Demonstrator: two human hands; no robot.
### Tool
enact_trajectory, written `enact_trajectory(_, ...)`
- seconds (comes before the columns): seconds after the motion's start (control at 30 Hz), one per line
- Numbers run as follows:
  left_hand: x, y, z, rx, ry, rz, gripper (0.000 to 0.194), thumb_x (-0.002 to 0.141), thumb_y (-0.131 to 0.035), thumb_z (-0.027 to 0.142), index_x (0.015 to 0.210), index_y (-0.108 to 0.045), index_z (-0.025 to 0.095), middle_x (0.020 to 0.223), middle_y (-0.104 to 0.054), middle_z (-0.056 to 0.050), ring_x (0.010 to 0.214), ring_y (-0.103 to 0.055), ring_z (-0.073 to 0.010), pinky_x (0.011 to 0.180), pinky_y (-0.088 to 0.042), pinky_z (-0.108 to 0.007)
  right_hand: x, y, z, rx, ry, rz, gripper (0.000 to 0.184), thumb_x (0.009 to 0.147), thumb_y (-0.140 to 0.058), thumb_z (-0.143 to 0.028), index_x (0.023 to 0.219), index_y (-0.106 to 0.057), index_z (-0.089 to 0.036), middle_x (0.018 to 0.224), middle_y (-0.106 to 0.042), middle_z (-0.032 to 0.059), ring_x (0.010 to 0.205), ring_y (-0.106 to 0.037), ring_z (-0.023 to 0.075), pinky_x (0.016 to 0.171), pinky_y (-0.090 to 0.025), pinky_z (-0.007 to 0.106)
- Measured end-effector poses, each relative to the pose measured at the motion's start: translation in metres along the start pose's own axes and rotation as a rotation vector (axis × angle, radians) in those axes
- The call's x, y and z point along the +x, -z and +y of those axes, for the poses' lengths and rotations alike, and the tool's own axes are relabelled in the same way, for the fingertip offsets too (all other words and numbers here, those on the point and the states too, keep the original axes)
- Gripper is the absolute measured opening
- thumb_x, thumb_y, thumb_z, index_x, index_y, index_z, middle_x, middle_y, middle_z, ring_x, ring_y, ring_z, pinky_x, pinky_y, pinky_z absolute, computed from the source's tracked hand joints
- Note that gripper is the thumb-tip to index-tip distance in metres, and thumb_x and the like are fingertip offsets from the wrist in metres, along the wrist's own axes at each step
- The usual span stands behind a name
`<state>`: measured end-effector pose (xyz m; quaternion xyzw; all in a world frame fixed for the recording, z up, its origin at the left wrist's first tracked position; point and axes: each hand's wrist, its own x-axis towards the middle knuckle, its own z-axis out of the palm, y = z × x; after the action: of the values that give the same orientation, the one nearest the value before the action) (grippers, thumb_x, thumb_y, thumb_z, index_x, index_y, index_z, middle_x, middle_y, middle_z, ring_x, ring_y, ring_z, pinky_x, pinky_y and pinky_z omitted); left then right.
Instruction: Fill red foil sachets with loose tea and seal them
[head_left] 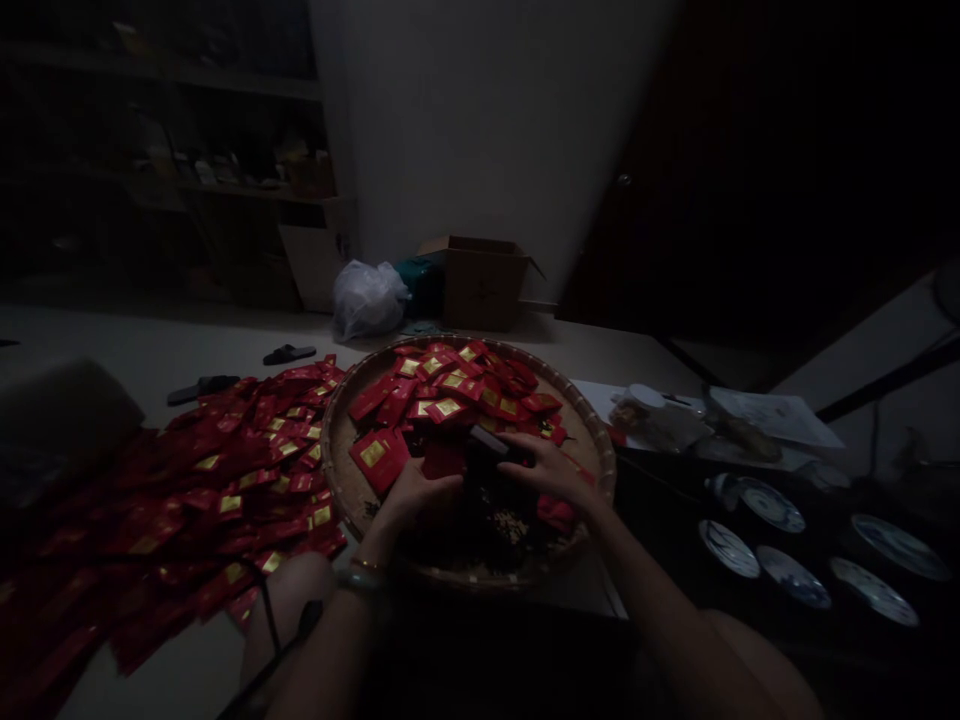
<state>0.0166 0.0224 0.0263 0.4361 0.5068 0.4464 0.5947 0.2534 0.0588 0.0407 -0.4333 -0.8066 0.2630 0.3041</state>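
Both forearms (652,590) reach forward over a woven tray (585,420).
Left grip (409,495) holds a red packet (442,461); right grip (551,468), a dark block (487,440). Beyond them: heaped packets (450,385), floor (247,340), pale wall (480,120).

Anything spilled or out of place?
Red packets lie in a loose heap on the floor, left of the round woven tray, by a dark slipper. Others sit inside the tray, so the floor pile looks odd, though maybe deliberate.
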Motion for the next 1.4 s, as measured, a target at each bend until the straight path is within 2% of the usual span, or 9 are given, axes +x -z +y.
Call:
enact_trajectory(0.1,0.001,0.001,-0.007,-0.006,-0.003,-0.104,0.041,0.049,-0.084,0.030,0.082,-0.071,0.009,0.067,-0.071,-0.004,0.065,-0.064,-0.0190,0.061,-0.049,-0.027,0.014,-0.016,-0.032,0.077,0.064,-0.106,0.050,0.075,-0.069,-0.041,0.119,-0.062,-0.020,0.110,-0.068,0.0081,0.098,-0.063,0.0247,0.085,-0.048,0.036)
enact_trajectory(0.2,-0.002,0.000,-0.007,0.002,0.016,-0.181,0.041,0.051,-0.082,0.030,0.084,-0.071,0.008,0.064,-0.069,-0.003,0.060,-0.061,-0.0169,0.057,-0.047,-0.026,0.021,-0.028,-0.045,0.091,0.072,-0.140,0.040,0.076,-0.068,-0.036,0.112,-0.067,-0.019,0.102,-0.070,0.0072,0.092,-0.064,0.0236,0.080,-0.049,0.033)
enact_trajectory(0.43,0.003,-0.001,-0.008,0.021,-0.079,-0.152,0.041,0.051,-0.082,0.027,0.086,-0.070,0.009,0.078,-0.074,-0.006,0.076,-0.066,-0.0216,0.073,-0.051,-0.031,0.024,-0.034,-0.051,-0.058,0.053,-0.082,0.027,0.080,-0.063,-0.023,0.106,-0.069,-0.019,0.095,-0.070,0.0071,0.085,-0.064,0.0211,0.074,-0.046,0.029)
enact_trajectory(0.6,0.005,0.002,-0.011,0.069,-0.086,-0.136,0.046,0.049,-0.083,0.026,0.090,-0.071,0.009,0.084,-0.075,-0.007,0.082,-0.066,-0.0241,0.078,-0.050,-0.033,0.027,-0.033,-0.049,-0.063,0.039,-0.093,0.025,0.081,-0.062,-0.025,0.104,-0.069,-0.022,0.095,-0.070,0.0055,0.085,-0.064,0.0200,0.074,-0.046,0.028)
enact_trajectory(0.8,0.000,0.000,-0.011,0.004,-0.022,-0.202,0.042,0.053,-0.082,0.032,0.086,-0.072,0.007,0.078,-0.074,-0.009,0.074,-0.067,-0.0230,0.072,-0.050,-0.031,0.024,-0.019,-0.041,0.075,0.029,-0.144,0.040,0.077,-0.067,-0.032,0.114,-0.064,-0.019,0.109,-0.069,0.0082,0.097,-0.063,0.0248,0.083,-0.047,0.035)
enact_trajectory(1.03,0.002,0.003,-0.007,0.051,-0.031,-0.174,0.041,0.048,-0.083,0.028,0.083,-0.071,0.011,0.075,-0.073,-0.004,0.073,-0.065,-0.0199,0.071,-0.050,-0.029,0.025,-0.028,-0.045,-0.041,0.051,-0.100,0.027,0.081,-0.061,-0.025,0.107,-0.068,-0.022,0.098,-0.071,0.0058,0.087,-0.065,0.0213,0.076,-0.047,0.030)
enact_trajectory(1.17,-0.002,0.012,-0.001,0.146,0.085,-0.303,0.034,0.047,-0.080,0.021,0.077,-0.069,0.011,0.066,-0.069,0.000,0.061,-0.060,-0.0152,0.061,-0.047,-0.024,0.026,-0.026,-0.038,-0.063,0.030,-0.044,0.025,0.081,-0.061,-0.025,0.105,-0.070,-0.021,0.097,-0.072,0.0069,0.087,-0.065,0.0224,0.076,-0.047,0.031)
enact_trajectory(1.3,-0.003,0.018,-0.001,0.201,0.160,-0.467,0.028,0.047,-0.078,0.018,0.072,-0.069,0.011,0.063,-0.068,-0.001,0.059,-0.060,-0.0152,0.058,-0.046,-0.023,0.027,-0.013,-0.028,0.001,0.029,-0.014,0.024,0.080,-0.062,-0.025,0.102,-0.071,-0.021,0.095,-0.072,0.0052,0.085,-0.065,0.0223,0.075,-0.047,0.031)
enact_trajectory(1.4,-0.002,0.019,-0.004,0.195,0.164,-0.505,0.024,0.050,-0.077,0.022,0.070,-0.069,0.011,0.062,-0.069,-0.001,0.057,-0.062,-0.0154,0.058,-0.047,-0.023,0.028,-0.007,-0.024,0.018,0.018,-0.012,0.024,0.080,-0.061,-0.027,0.101,-0.071,-0.020,0.092,-0.073,0.0045,0.081,-0.065,0.0211,0.073,-0.047,0.030)
